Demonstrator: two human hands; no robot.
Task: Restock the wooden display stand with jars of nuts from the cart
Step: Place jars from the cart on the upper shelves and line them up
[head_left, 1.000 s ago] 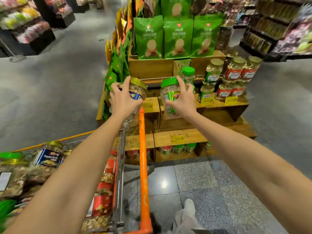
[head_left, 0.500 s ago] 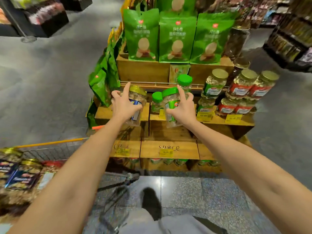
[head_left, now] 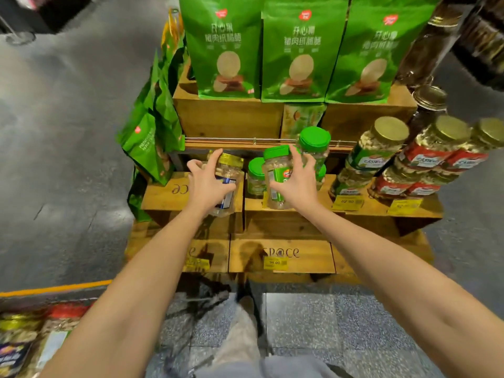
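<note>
My left hand (head_left: 208, 184) grips a gold-lidded jar of nuts with a blue label (head_left: 229, 170), held over the left end of the wooden display stand's (head_left: 283, 222) middle shelf. My right hand (head_left: 296, 184) grips a green-lidded jar of nuts (head_left: 276, 170) just right of it, over the same shelf. Behind stand two more green-lidded jars (head_left: 313, 143). The cart (head_left: 41, 323) shows at the lower left with several jars inside.
Gold-lidded cashew jars (head_left: 381, 148) with green and red labels fill the shelf's right side, stacked in two layers. Green snack bags (head_left: 297, 50) stand on the top tier and hang on the stand's left side. Yellow price tags (head_left: 347, 201) line the shelf fronts.
I have stepped closer to the stand, and both hands have carried their jars forward and down toward the middle shelf. The cart has slid off to the lower left.
</note>
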